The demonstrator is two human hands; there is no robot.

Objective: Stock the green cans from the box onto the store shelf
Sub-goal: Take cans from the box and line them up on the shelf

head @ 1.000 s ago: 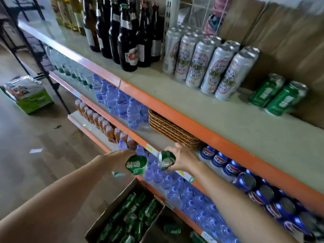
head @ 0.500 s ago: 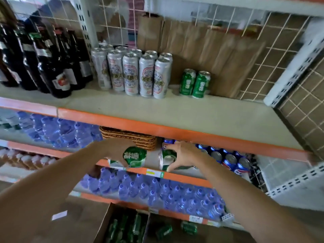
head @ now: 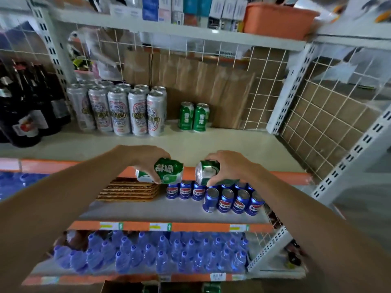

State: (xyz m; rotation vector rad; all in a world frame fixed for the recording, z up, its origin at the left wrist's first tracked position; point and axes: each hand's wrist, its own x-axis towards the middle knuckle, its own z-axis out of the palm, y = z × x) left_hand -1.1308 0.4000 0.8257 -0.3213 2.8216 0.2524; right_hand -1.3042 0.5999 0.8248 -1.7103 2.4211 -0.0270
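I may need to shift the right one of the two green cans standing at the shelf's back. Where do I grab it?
Grip the right standing green can round its middle, coming from the front-right. It stands upright; the other standing can crowds its left and cardboard stands behind, so only its front and right are free.

The left hand grips a green can lying sideways. The right hand grips a second green can. Beyond both hands, two green cans stand upright on the shelf.
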